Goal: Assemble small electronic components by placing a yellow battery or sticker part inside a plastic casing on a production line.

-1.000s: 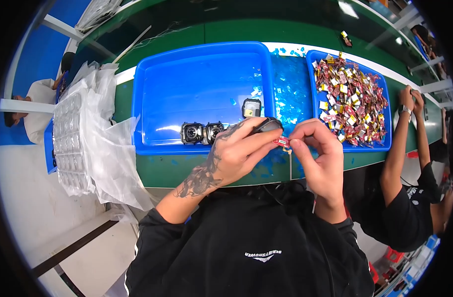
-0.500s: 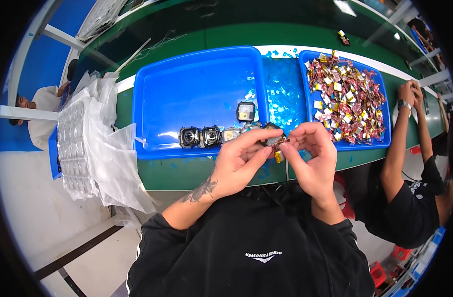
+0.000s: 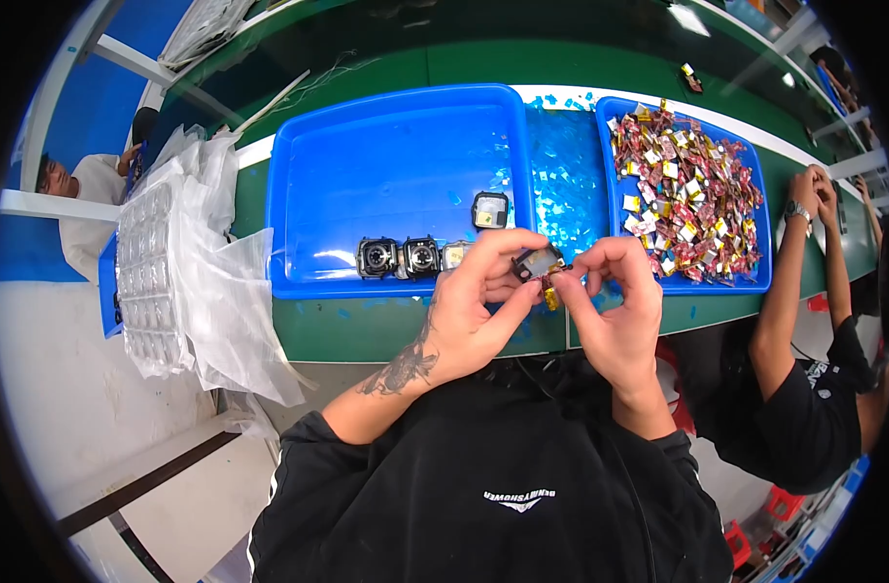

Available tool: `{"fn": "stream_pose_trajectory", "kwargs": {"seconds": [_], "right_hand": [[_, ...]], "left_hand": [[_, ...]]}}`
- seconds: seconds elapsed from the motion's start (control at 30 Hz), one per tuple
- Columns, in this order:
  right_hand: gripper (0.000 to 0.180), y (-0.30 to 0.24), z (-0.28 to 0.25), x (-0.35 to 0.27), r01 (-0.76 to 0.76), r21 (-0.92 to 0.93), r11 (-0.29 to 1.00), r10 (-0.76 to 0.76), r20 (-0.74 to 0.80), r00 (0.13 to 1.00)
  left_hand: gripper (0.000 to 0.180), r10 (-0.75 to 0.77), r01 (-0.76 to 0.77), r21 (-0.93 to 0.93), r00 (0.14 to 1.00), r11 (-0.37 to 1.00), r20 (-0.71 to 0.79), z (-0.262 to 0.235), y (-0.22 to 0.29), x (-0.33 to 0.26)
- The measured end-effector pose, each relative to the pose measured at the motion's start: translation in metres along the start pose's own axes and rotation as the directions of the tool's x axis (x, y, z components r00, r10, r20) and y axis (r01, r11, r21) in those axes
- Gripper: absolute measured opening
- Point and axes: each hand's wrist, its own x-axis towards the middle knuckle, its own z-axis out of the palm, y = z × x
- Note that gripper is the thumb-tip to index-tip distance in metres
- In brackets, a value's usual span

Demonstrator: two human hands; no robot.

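My left hand [image 3: 474, 311] grips a black watch case [image 3: 539, 262] by its edge, its greyish window tilted up. Close against it, my right hand [image 3: 615, 306] pinches a small reddish electronic part at the case's right side. A yellow-wrapped piece [image 3: 551, 298] hangs just under the case, between the two hands. Exactly how the part joins the case is hidden by my fingertips. Left of my hands, black watch cases [image 3: 394, 257] lie in a row along the near side of a blue tray [image 3: 386, 146]. A single case [image 3: 490, 210] sits farther back, near that tray's right wall.
A second blue tray [image 3: 763, 228] at the right is heaped with small circuit parts [image 3: 683, 194]. Blue film scraps [image 3: 566, 185] lie between the trays. Clear plastic blister trays and bags [image 3: 163, 282] stand at the left. A co-worker's arms [image 3: 789, 262] rest at the right.
The watch case in my left hand has turned so that its window shows more. My right hand keeps its pinch beside it. The whole view has shifted slightly.
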Motion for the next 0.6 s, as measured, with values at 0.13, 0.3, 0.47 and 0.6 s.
{"fn": "stream_pose_trajectory", "kwargs": {"seconds": [0.13,0.3,0.47,0.6], "right_hand": [[0.028,0.004,0.008,0.003,0.013,-0.059,0.998,-0.016,-0.057,0.998],[0.031,-0.005,0.014,0.011,-0.124,0.037,0.992,0.122,0.062,0.991],[0.035,0.007,0.003,0.054,-0.183,0.088,0.979,0.155,0.255,0.954],[0.039,0.073,0.009,0.182,-0.099,-0.101,0.99,0.118,0.204,0.972]], "left_hand": [[0.041,-0.149,0.149,-0.184,0.989,0.972,0.015,-0.004,-0.002,0.001],[0.038,-0.102,0.095,-0.086,0.992,0.992,-0.08,-0.004,-0.013,-0.003],[0.06,-0.005,0.027,0.185,0.993,0.982,-0.116,-0.024,0.006,-0.002],[0.044,0.167,-0.027,0.921,0.985,0.388,-0.042,-0.087,0.008,-0.001]]}}
